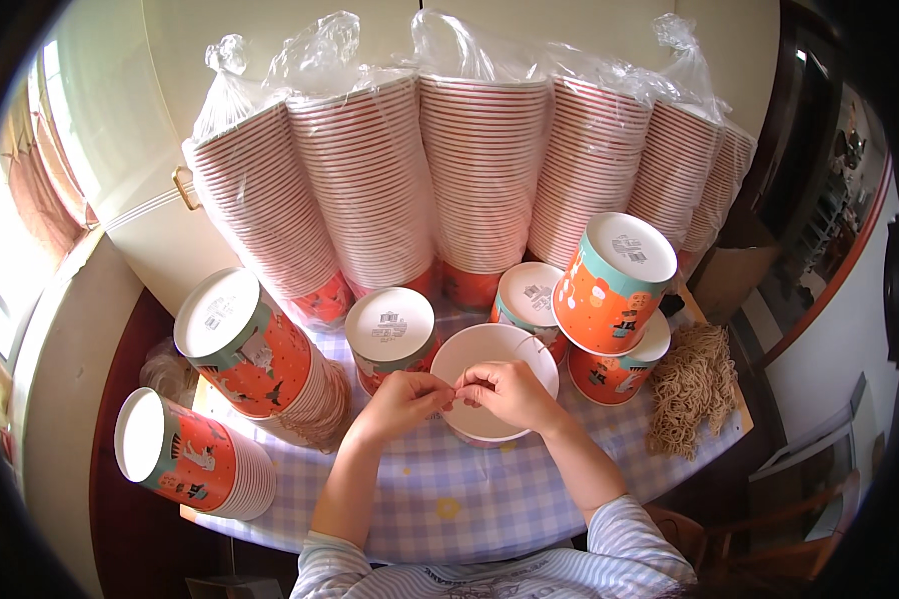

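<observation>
my left grip (pixel 408 401) and right grip (pixel 511 389), each pinched closed, any hold too fine to tell, meet above one open bucket (pixel 481 346), its round mouth upward on the table (pixel 509 489), right nearer its middle; around: six upturned bases (pixel 391 321), six bagged stacks (pixel 481 180), one string heap (pixel 693 389).

The near strip of the worktop (pixel 479 499) is giving you free passage, while an open tub (pixel 502 343) is standing right by your fingers (pixel 481 375). Bagged tub stacks (pixel 481 180) are walling off the back, and two loose stacks (pixel 270 371) are blocking the left. On your right, one upturned tub (pixel 614 285) resting on another and a tangled tan bundle (pixel 694 389) are crowding the way.
</observation>
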Demonstrator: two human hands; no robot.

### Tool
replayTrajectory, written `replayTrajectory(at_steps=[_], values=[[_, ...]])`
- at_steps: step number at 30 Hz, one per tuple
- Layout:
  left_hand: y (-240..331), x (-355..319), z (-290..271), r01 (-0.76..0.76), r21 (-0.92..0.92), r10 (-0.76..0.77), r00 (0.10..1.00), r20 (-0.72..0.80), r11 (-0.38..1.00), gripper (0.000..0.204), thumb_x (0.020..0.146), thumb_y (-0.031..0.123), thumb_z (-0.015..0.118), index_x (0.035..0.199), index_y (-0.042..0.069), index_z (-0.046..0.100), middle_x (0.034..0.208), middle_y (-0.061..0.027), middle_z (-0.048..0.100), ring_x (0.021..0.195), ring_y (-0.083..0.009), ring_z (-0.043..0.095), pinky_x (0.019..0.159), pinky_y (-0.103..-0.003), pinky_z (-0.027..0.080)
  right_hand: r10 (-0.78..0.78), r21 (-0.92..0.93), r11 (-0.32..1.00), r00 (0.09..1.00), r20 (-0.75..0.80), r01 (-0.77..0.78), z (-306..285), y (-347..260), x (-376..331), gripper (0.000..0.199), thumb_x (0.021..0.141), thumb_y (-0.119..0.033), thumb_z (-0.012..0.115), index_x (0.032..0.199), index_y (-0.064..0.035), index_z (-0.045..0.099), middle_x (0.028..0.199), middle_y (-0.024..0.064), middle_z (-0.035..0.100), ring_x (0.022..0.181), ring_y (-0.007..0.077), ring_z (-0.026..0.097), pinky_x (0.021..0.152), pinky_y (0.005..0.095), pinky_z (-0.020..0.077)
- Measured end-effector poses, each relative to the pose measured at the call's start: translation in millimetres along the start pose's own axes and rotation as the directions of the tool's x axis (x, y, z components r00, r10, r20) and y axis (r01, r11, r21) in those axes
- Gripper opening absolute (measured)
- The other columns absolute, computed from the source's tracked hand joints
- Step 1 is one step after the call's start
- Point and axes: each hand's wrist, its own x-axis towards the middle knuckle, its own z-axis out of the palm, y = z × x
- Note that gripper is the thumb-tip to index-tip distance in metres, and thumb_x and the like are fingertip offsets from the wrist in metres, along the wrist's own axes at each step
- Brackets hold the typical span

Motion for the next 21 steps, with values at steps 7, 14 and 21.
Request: replayTrajectory(at_steps=[7, 14, 21], values=[[-2.5, 0.6, -3.0, 0.01, -0.037, -0.013, 0.997, -0.071, 0.999, 0.013, 0.084, 0.01, 0.058, 0.088, -0.001, 0.062, 0.076, -0.0005, 0.062, 0.067, -0.0041, 0.053, 0.056, -0.019, 0.041, -0.071, -0.156, 0.985, 0.997, -0.022, 0.066, -0.3, -0.9, -0.8, 0.006, 0.079, -0.006, 0.063, 0.078, -0.0002, 0.063, 0.067, 0.0063, 0.063, 0.058, 0.0128, 0.059, 0.055, 0.0251, 0.0467], [0.6, -0.2, 1.2, -0.058, -0.004, 0.058, 0.996, -0.069, 0.998, 0.013, 0.083, 0.008, 0.058, 0.09, -0.002, 0.061, 0.075, 0.0001, 0.06, 0.068, -0.0043, 0.052, 0.059, -0.019, 0.043, -0.222, -0.228, 0.955, 0.968, -0.12, 0.191, 1.8, -0.3, 1.5, 0.009, 0.077, -0.011, 0.064, 0.079, -0.0033, 0.06, 0.078, 0.0064, 0.061, 0.069, 0.02, 0.06, 0.06, 0.0293, 0.0468], [4.1, -4.4, 1.1, -0.049, -0.067, 0.045, 0.997, -0.066, 0.997, 0.014, 0.082, 0.008, 0.06, 0.09, -0.002, 0.062, 0.075, 0.001, 0.059, 0.068, -0.0036, 0.051, 0.06, -0.019, 0.043, -0.215, -0.085, 0.975, 0.971, -0.108, 0.207, 6.6, 2.3, 2.8, 0.012, 0.079, -0.011, 0.063, 0.082, -0.0026, 0.056, 0.082, 0.0073, 0.058, 0.071, 0.0201, 0.059, 0.062, 0.0299, 0.0468]])
